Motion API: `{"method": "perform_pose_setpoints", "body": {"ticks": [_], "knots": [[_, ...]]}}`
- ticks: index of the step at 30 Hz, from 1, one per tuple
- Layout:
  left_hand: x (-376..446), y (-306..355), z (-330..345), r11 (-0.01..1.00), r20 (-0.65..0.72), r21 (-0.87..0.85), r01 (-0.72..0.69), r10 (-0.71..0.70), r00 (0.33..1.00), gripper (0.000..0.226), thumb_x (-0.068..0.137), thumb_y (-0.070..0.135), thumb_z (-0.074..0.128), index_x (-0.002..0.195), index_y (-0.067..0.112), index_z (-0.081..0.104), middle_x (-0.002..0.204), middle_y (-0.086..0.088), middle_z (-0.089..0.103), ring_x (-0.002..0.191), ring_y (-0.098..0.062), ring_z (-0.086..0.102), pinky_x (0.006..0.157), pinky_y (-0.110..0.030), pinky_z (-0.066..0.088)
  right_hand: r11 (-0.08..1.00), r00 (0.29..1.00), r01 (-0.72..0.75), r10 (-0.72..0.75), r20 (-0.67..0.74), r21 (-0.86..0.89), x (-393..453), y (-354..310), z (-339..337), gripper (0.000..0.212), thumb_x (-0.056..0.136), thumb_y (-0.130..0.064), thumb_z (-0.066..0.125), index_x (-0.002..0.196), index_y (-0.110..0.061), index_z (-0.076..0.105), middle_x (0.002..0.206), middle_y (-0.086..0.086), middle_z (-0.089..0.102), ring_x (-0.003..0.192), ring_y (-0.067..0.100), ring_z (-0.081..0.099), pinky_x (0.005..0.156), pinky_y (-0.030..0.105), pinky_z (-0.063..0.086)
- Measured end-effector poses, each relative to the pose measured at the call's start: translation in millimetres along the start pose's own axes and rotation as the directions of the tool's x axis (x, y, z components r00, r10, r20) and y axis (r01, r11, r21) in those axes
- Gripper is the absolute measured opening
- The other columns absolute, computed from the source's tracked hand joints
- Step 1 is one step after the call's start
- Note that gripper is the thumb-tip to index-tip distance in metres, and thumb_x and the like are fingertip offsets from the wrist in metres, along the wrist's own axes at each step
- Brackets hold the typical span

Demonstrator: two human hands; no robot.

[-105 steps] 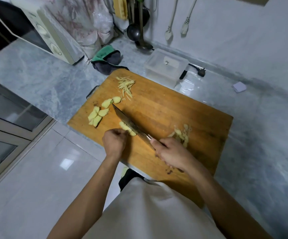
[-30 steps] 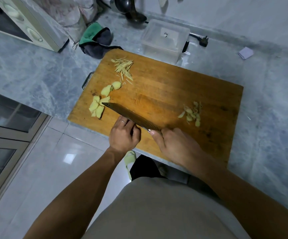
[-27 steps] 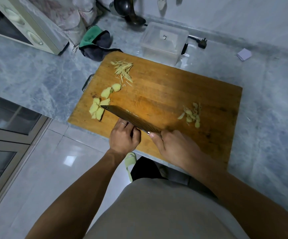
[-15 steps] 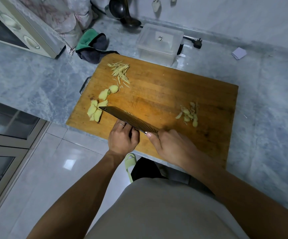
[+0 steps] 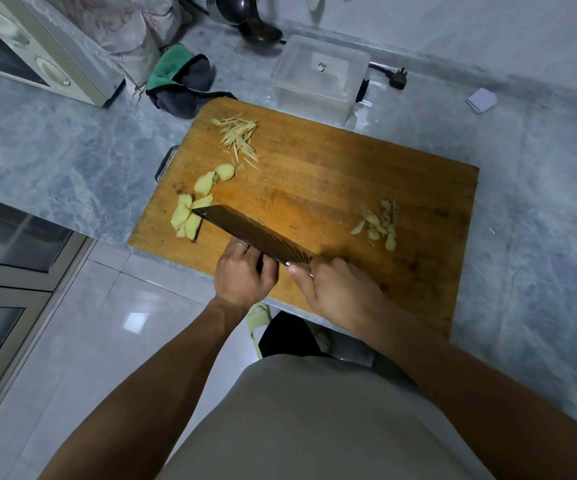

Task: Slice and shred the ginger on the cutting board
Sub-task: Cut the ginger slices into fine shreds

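Beyond the grip, at the far edge of the cutting board (image 5: 366,188), a clear plastic container (image 5: 318,76) is being seen on the marble counter (image 5: 55,150); only a small dark speck is being shown inside, and it cannot be identified. The cleaver (image 5: 250,235) is being gripped at its handle by the right hand (image 5: 342,292), fingers curled round it, the blade angled away to the left. The left hand (image 5: 244,275) is being held against the near side of the blade with fingers curled; whether ginger is being held under it cannot be told. Ginger slices (image 5: 190,216) are lying at the blade's tip, left of the grip, with shredded ginger (image 5: 238,136) farther off beyond them. Ginger peelings (image 5: 379,225) are lying to the right, apart from the grip. No readable writing is being shown.
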State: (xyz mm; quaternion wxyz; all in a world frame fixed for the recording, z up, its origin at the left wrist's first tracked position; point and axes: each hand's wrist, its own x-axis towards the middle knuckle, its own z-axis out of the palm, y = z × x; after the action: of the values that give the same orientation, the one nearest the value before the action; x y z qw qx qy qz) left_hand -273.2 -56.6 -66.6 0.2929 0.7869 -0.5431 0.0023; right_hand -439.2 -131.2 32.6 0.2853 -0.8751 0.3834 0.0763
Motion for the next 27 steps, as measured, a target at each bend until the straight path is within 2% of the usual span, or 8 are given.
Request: {"method": "perform_pose_setpoints", "body": {"ticks": [4, 6, 9, 13, 17, 25, 27], "knots": [[0, 1, -2, 1.0, 0.031, -0.011, 0.015, -0.015, 0.999, 0.025, 0.085, 0.018, 0.052, 0.083, 0.002, 0.071, 0.087, -0.016, 0.065, 0.081, -0.034, 0.061, 0.061, -0.031, 0.046, 0.999, 1.0, 0.0, 0.0, -0.002, 0.032, -1, 2, -2, 0.054, 0.105, -0.056, 0.028, 0.089, -0.015, 0.058, 0.086, 0.012, 0.068, 0.079, 0.03, 0.066, 0.055, 0.03, 0.029], [0, 1, -3, 1.0, 0.037, -0.018, 0.015, -0.014, 0.999, 0.028, 0.086, 0.019, 0.05, 0.086, 0.002, 0.072, 0.089, -0.016, 0.066, 0.082, -0.034, 0.061, 0.062, -0.031, 0.047, 0.999, 1.0, 0.013, -0.013, -0.018, 0.044, -4, 2, -6, 0.051, 0.105, -0.056, 0.028, 0.083, -0.017, 0.052, 0.082, 0.012, 0.067, 0.073, 0.029, 0.064, 0.056, 0.03, 0.031], [-1, 2, -5, 1.0, 0.029, -0.018, 0.02, -0.02, 0.999, 0.03, 0.085, 0.02, 0.049, 0.081, 0.002, 0.072, 0.082, -0.017, 0.065, 0.075, -0.036, 0.062, 0.057, -0.03, 0.048, 0.999, 0.999, 0.025, -0.024, -0.043, 0.032, -10, 0, -7, 0.051, 0.105, -0.056, 0.028, 0.082, -0.017, 0.052, 0.086, 0.013, 0.068, 0.078, 0.03, 0.066, 0.062, 0.029, 0.035], [-2, 2, -3, 1.0, 0.009, -0.019, -0.004, 0.004, 1.0, 0.03, 0.086, 0.02, 0.05, 0.082, 0.004, 0.075, 0.087, -0.015, 0.067, 0.079, -0.034, 0.063, 0.058, -0.03, 0.049, 0.999, 0.999, 0.022, -0.02, -0.032, 0.047, -13, -3, -13, 0.052, 0.106, -0.054, 0.03, 0.082, -0.016, 0.056, 0.09, 0.016, 0.07, 0.085, 0.033, 0.067, 0.065, 0.029, 0.034], [0, 1, -1, 1.0, -0.01, -0.008, 0.0, 0.0, 1.0, 0.023, 0.084, 0.016, 0.054, 0.081, 0.006, 0.075, 0.087, -0.014, 0.067, 0.078, -0.032, 0.061, 0.056, -0.03, 0.045, 0.998, 1.0, 0.017, -0.017, -0.011, 0.063, -13, -4, -19, 0.056, 0.107, -0.053, 0.029, 0.093, -0.012, 0.066, 0.096, 0.019, 0.069, 0.092, 0.036, 0.066, 0.069, 0.031, 0.037], [0, 3, 0, 1.0, -0.035, 0.0, -0.001, 0.001, 0.999, 0.027, 0.083, 0.018, 0.051, 0.079, 0.006, 0.075, 0.088, -0.013, 0.067, 0.079, -0.029, 0.06, 0.054, -0.028, 0.045, 1.0, 1.0, -0.009, 0.009, 0.029, 0.001, -3, -7, -16, 0.057, 0.107, -0.053, 0.028, 0.112, -0.011, 0.067, 0.103, 0.018, 0.068, 0.098, 0.036, 0.065, 0.07, 0.031, 0.037], [0, 3, -1, 1.0, -0.032, 0.004, 0.007, -0.007, 0.999, 0.03, 0.083, 0.02, 0.05, 0.074, 0.004, 0.074, 0.083, -0.014, 0.066, 0.074, -0.032, 0.061, 0.051, -0.028, 0.047, 0.999, 1.0, 0.017, -0.017, 0.025, -0.028, 0, -8, -13, 0.057, 0.107, -0.053, 0.029, 0.115, -0.011, 0.066, 0.103, 0.018, 0.069, 0.098, 0.036, 0.066, 0.068, 0.031, 0.036]]}}
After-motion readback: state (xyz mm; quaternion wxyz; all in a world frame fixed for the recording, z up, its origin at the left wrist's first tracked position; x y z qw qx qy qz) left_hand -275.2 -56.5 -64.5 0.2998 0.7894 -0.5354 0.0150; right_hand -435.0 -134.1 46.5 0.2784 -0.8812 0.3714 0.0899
